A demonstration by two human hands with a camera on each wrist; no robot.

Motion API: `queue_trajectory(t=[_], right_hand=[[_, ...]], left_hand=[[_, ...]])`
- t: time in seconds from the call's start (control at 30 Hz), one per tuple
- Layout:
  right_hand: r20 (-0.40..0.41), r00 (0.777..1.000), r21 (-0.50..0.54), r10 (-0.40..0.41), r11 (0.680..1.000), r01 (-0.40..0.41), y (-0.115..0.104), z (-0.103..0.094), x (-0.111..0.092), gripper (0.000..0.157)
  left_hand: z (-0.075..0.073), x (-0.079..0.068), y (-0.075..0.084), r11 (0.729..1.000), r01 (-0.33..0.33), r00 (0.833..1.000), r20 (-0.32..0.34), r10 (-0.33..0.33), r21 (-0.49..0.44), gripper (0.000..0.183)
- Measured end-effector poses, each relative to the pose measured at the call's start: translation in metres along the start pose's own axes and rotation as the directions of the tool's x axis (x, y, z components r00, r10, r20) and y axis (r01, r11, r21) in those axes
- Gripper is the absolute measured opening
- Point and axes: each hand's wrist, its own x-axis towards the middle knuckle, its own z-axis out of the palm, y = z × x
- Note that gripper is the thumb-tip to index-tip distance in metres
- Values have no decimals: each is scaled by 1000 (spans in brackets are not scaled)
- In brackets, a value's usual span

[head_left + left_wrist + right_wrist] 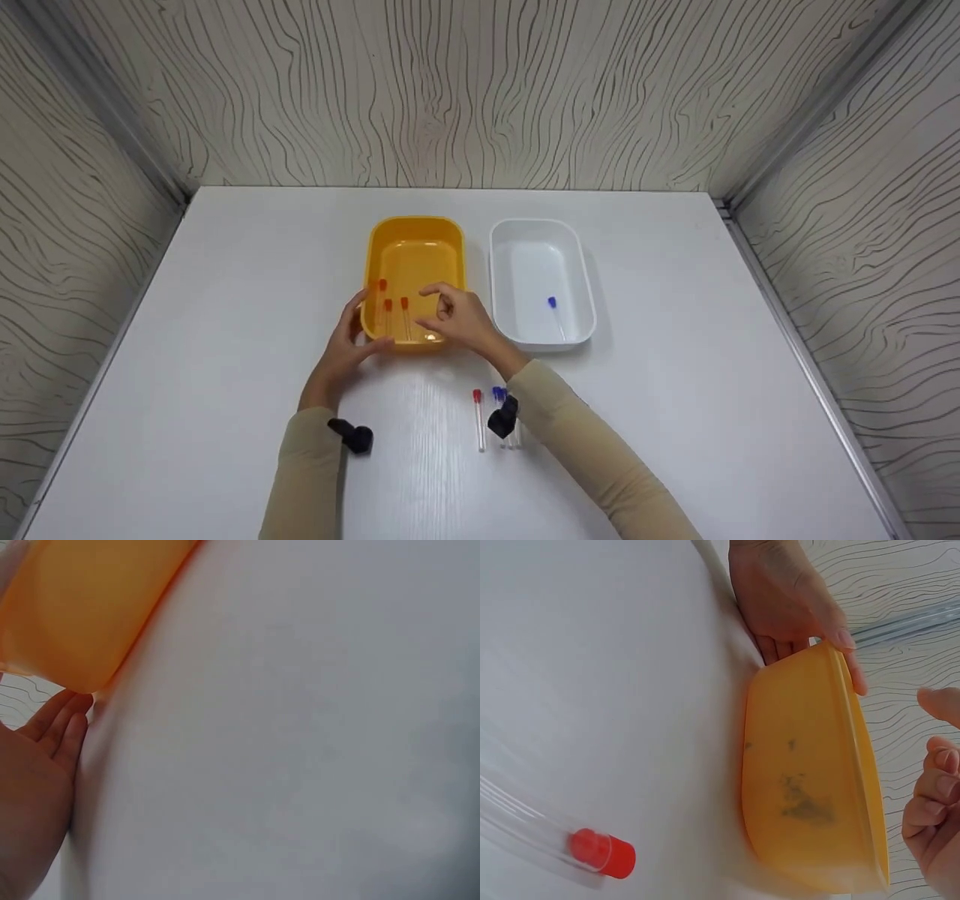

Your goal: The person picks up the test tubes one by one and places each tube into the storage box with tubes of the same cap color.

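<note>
Right grip (pixel 460 319), empty, thumb and forefinger parted, is nearer the red-capped tube (pixel 479 420), which lies below it at lower centre, long axis up-and-down the frame. Beyond, left grip (pixel 346 352) holds the lower-left corner of the yellow tray (pixel 421 262).

I face pale walls (pixel 450 90) patterned with dark, wavy wood-grain lines (metallic-grey strips (pixel 120 112) run down their corners) along three sides of my smooth white tabletop (pixel 690 405).

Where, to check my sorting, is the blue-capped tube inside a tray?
In the head view, the blue-capped tube lies in the near half of the white tray, right of the right hand.
</note>
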Motion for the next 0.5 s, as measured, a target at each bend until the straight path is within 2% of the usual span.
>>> queue_trajectory(t=[0.13,0.33,0.5], right_hand=[[3,1000,27,-9,1000,8,-1,-2,-7,38],[17,1000,65,-14,998,13,0,-5,-18,37],[-3,1000,88,-31,996,31,2,-10,-26,36]], left_hand=[[0,0,1,1000,6,1000,2,-6,7,86],[-3,1,2,998,66,998,-6,-66,0,86],[-3,2,1,995,97,995,2,-97,-10,89]])
